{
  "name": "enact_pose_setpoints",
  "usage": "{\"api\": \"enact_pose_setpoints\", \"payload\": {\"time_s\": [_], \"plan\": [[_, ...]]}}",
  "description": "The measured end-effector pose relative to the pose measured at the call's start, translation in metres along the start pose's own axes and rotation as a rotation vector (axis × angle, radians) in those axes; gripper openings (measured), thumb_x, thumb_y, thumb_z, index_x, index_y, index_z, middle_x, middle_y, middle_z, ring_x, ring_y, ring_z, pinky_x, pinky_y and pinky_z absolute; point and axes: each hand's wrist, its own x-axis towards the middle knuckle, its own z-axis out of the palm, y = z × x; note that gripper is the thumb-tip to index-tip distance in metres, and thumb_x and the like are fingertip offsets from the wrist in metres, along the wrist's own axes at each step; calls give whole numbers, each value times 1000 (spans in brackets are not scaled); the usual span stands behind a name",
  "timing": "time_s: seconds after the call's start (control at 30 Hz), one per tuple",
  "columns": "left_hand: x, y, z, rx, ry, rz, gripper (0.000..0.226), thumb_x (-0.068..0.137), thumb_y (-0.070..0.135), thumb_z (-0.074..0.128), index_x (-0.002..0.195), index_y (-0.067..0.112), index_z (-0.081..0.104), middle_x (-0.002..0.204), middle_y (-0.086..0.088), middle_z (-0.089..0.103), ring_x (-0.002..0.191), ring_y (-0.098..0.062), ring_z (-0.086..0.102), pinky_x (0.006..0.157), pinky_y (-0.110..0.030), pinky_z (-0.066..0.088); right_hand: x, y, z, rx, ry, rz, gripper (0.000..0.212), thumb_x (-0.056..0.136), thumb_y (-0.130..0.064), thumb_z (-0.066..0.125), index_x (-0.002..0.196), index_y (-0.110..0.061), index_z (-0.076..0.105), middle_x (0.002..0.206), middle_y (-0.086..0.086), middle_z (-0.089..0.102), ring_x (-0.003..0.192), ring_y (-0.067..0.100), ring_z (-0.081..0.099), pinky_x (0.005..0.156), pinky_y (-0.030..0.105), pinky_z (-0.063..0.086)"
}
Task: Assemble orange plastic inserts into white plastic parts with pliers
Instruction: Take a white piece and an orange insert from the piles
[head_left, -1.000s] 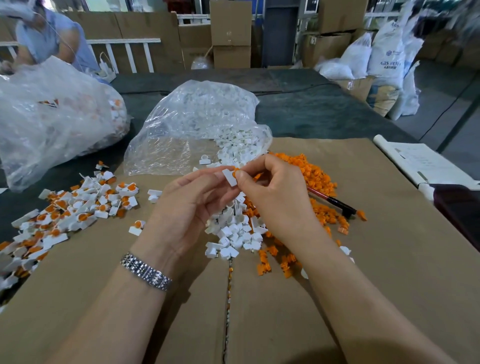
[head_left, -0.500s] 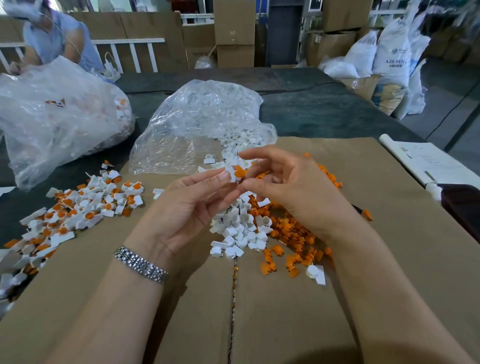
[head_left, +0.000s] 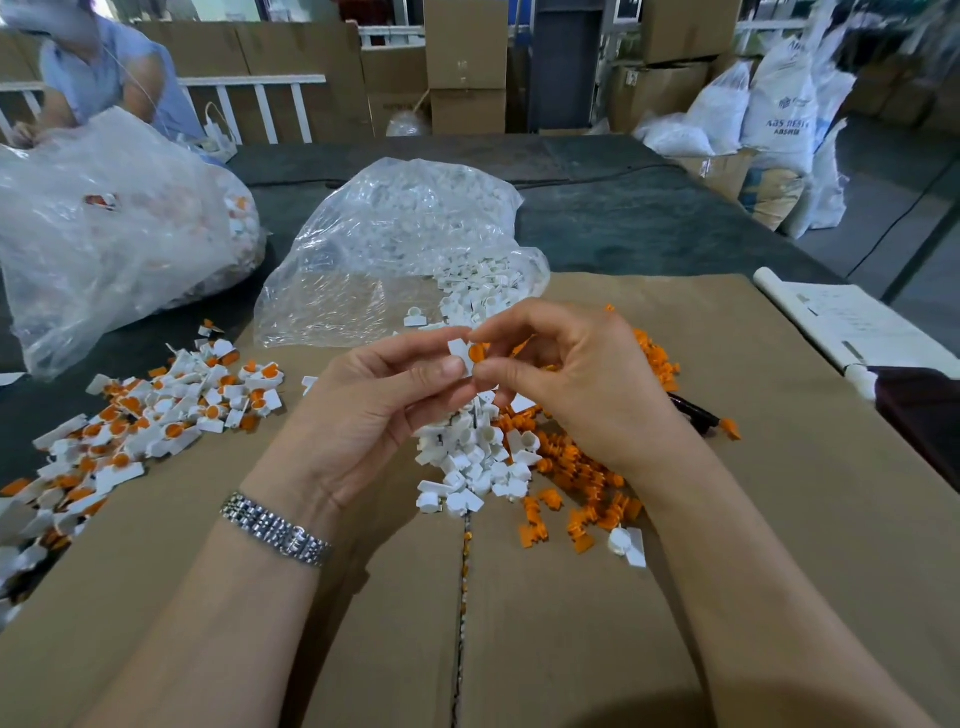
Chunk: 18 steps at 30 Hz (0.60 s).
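Fingers (head_left: 441, 370) of left hand (head_left: 363, 415) pinch white part (head_left: 461, 352); right hand (head_left: 576, 384) pinches orange insert (head_left: 477, 354) into it. Finished pile (head_left: 156, 415) sits left; many loose parts (head_left: 478, 462) remain.

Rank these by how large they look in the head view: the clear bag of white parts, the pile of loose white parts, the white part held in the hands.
1. clear bag of white parts
2. pile of loose white parts
3. white part, pinched between left hand and right hand

The gaps are plain, though the held part is raised nearer the camera.
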Motion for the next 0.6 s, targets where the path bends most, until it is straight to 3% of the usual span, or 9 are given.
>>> {"api": "enact_pose_setpoints", "payload": {"time_s": [0.07, 0.17, 0.27, 0.6], "plan": [[0, 0, 0, 1, 33, -2, 36, 75, 3, 75, 110, -6, 71, 97, -18, 77, 86, -24, 77, 76, -26, 62, 1, 0, 0, -9, 0, -3, 21, 88, -16, 78, 108, -17, 73, 85, -3, 72, 69, 11, 72, 72, 33, 60], [-1, 1, 3, 28, 49, 8, 13, 75, 4, 75, 89, 3, 77, 89, -15, 77, 80, -22, 76, 76, -27, 62, 1, 2, 2, -16, -5, -14, 21, 88, -16, 78, 108, -18, 73, 84, -5, 72, 68, 10, 71, 64, 19, 55], [-2, 1, 6, 42, 72, 29, 6, 72, 3, 75, 75, 7, 78, 80, -11, 75, 73, -18, 75, 74, -26, 63, 0, 4, 4, -36, -1, -14, 22, 88, -17, 78, 109, -17, 73, 85, -6, 72, 68, 9, 71, 64, 15, 51], [-1, 0, 3, 70, 90, 8, 19, 71, 4, 77, 89, -3, 73, 85, -16, 76, 77, -22, 75, 74, -26, 62, 0, 5, 6, -80, 5, -18, 22, 88, -16, 77, 110, -17, 73, 87, -5, 72, 68, 9, 72, 71, 28, 61]]}}
